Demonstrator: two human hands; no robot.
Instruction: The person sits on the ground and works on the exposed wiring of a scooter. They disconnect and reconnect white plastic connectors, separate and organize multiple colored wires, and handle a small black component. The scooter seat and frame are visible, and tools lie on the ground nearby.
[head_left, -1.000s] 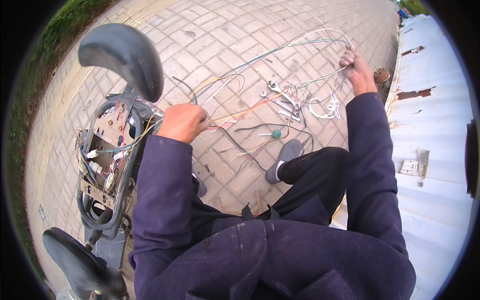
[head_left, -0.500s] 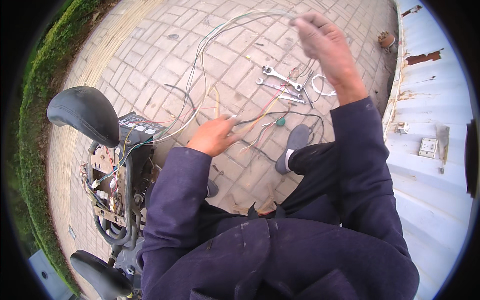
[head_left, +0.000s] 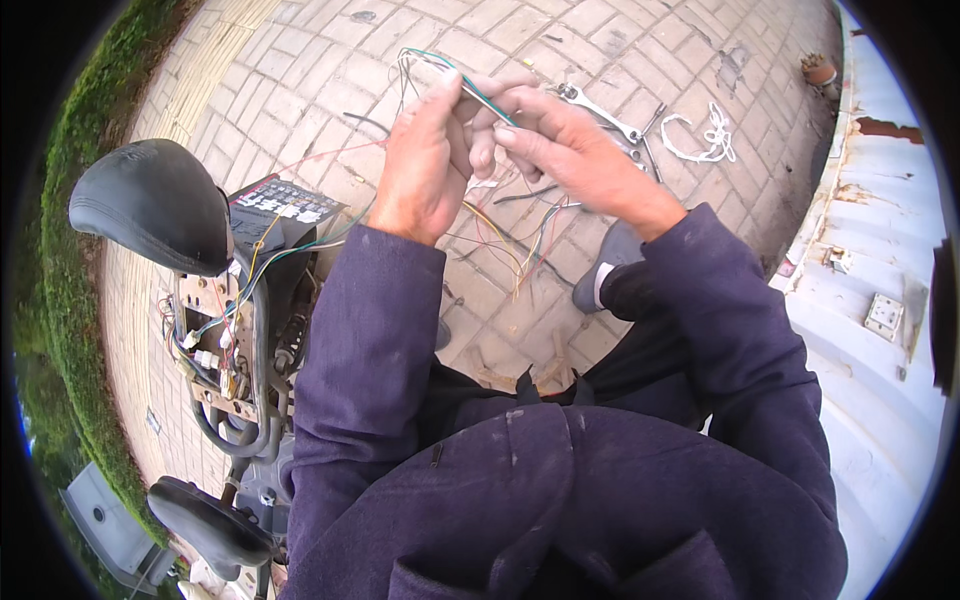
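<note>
1. Wires, thin, green and whitish, are running between the two hands above the brick pavement, a loop of them bending over beyond the left thumb.
2. The right hand is pinching these wires between its thumb and forefinger.
3. The left hand is facing it, half curled, its thumb tip touching the wires; I cannot tell whether its fingers are gripping them.
4. Nearer the body, loose strands, yellow and pale, are showing below the hands.
5. To the left, an uncovered metal frame is holding white connectors and coloured leads; a black seat is sitting just beside it.
6. Beyond the right hand, a wrench and white cord are lying on the bricks.
7. Farther right, a brown pot is standing near the white corrugated panel, its contents too small to tell.
</note>
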